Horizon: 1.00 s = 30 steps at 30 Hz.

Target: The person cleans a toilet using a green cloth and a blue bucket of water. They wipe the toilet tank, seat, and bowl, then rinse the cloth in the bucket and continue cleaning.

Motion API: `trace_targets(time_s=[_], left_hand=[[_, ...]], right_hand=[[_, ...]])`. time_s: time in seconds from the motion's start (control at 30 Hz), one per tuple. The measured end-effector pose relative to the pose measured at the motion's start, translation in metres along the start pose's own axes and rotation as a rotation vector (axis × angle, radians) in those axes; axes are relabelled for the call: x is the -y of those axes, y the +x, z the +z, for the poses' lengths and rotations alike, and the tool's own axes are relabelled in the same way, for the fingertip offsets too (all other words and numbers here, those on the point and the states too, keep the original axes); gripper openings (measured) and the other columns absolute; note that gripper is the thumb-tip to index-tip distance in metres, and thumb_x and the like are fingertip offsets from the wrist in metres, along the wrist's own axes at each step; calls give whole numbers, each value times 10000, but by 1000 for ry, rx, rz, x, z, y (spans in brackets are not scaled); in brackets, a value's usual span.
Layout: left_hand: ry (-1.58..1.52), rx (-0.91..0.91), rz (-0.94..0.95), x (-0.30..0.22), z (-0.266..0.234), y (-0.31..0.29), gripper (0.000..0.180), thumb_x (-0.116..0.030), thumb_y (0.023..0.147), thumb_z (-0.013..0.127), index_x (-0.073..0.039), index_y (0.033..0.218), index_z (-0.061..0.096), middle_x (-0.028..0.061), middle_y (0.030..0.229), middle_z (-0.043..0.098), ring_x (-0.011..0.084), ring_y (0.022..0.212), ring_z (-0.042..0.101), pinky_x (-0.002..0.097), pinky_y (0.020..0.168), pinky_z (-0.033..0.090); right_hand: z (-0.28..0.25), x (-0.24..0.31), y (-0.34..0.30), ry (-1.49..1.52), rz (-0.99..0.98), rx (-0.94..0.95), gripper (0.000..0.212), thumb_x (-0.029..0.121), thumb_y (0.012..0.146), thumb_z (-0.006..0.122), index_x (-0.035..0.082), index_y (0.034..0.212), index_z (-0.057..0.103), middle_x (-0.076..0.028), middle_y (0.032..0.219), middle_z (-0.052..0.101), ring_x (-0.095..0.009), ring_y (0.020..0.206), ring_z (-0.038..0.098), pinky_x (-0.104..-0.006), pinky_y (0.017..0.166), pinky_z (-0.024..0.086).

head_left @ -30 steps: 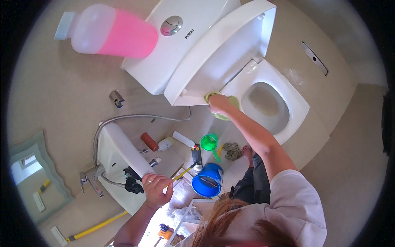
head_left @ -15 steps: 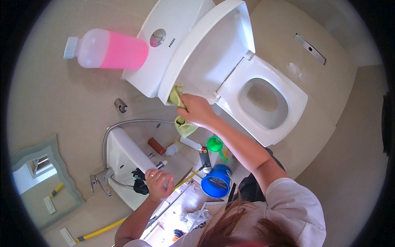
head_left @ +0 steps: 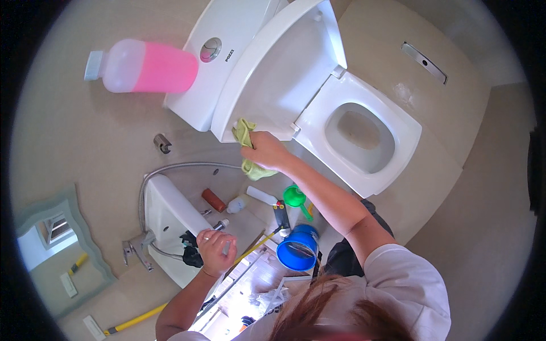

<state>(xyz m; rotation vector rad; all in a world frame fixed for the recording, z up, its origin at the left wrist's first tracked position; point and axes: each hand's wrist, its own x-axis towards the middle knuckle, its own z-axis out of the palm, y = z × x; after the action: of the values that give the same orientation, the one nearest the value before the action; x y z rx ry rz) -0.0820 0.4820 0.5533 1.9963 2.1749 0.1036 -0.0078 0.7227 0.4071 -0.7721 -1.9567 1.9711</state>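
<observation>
The right hand (head_left: 264,150) clasps a yellow-green cloth (head_left: 245,136) against the raised toilet lid's (head_left: 278,74) lower edge, seemingly mid-wipe; the left hand (head_left: 216,250) rests curled on the basin (head_left: 165,219); the next stroke likely needs steady pressure along that rim.

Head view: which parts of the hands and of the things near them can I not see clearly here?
- Right hand: its palm and fingertips are hidden behind the green cloth on the raised toilet lid.
- Left hand: rests on the sink; the dark thing beside it is too small to identify.
- Blue bucket: its contents are unclear.
</observation>
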Motion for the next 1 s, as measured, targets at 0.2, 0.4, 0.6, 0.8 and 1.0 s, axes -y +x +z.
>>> trace_targets(time_s=[0.2,0.4,0.6,0.8,1.0], left_hand=[[-12,28,-8,-1,-1,2,72,-114,643,596,-136,701,559,-6,702,573,174,707,527,345,754,347],[-14,44,29,-2,-2,4,77,-109,630,583,-141,695,557,-10,695,567,166,706,525,341,755,343],[-17,42,30,2,-1,1,74,-128,624,585,-140,693,559,-10,687,557,164,707,522,337,768,334],[-33,47,29,4,0,0,80,-112,619,593,-137,688,560,1,683,557,176,707,522,355,750,340],[-38,27,3,5,-3,-2,84,-112,615,599,-137,686,560,0,678,553,174,700,523,353,750,343]], right_hand=[[5,28,-18,-35,13,-46,293,247,712,518,-15,841,511,-211,728,565,-354,662,553,-429,623,427],[-11,57,-9,306,-171,-28,342,255,713,568,-39,881,525,-177,760,581,-278,685,593,-374,628,463],[-116,65,10,1004,-43,27,343,232,695,598,-15,928,553,-95,763,590,-179,657,590,-295,599,486],[-193,54,24,1003,-6,-368,259,257,730,576,4,781,572,-63,678,579,-158,571,566,-277,529,463],[-207,85,-8,243,-176,-798,442,448,787,524,11,799,590,-97,702,597,-205,616,582,-319,593,457]])
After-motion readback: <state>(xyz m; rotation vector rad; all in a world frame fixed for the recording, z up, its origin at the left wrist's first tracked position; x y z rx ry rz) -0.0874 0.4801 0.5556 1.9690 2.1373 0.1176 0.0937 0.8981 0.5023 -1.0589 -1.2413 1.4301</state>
